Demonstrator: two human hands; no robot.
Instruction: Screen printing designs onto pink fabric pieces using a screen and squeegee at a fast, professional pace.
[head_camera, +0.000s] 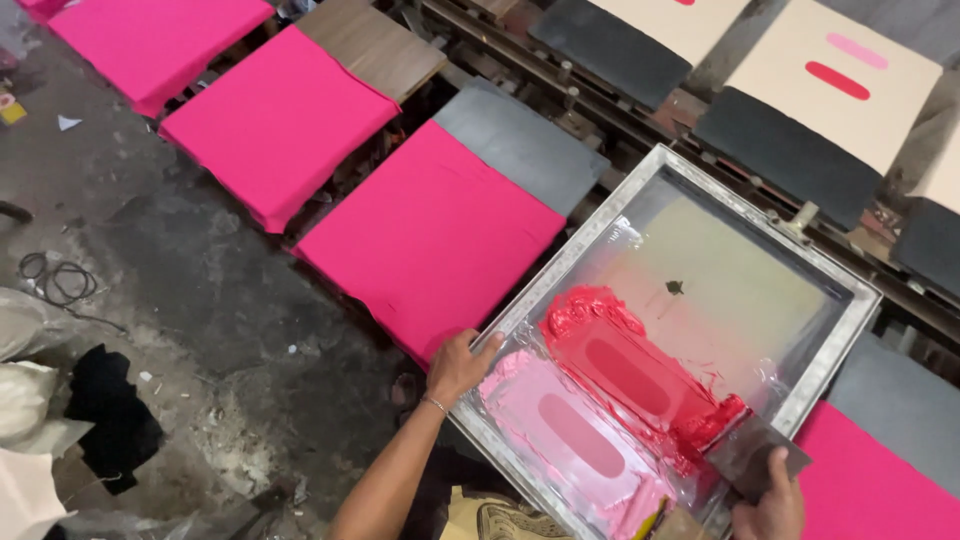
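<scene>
The left hand (462, 365) grips the near edge of the metal screen frame (845, 340) at about seven o'clock; the right hand (772, 508), at five o'clock, holds a squeegee (752, 452) against red ink (640, 375); pink ink (570, 430) lies beside it; pink cloths (430, 240) run toward ten o'clock.

Counts along the printing line

One metal-framed screen (846, 335), two ink patches on it (red, pink), five pink cloths (430, 235), two cream printed pieces (835, 95), two hands.

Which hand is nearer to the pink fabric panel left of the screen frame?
Left. The left hand grips the frame's edge beside that pink fabric panel; the right hand holds the squeegee across the frame.
</scene>
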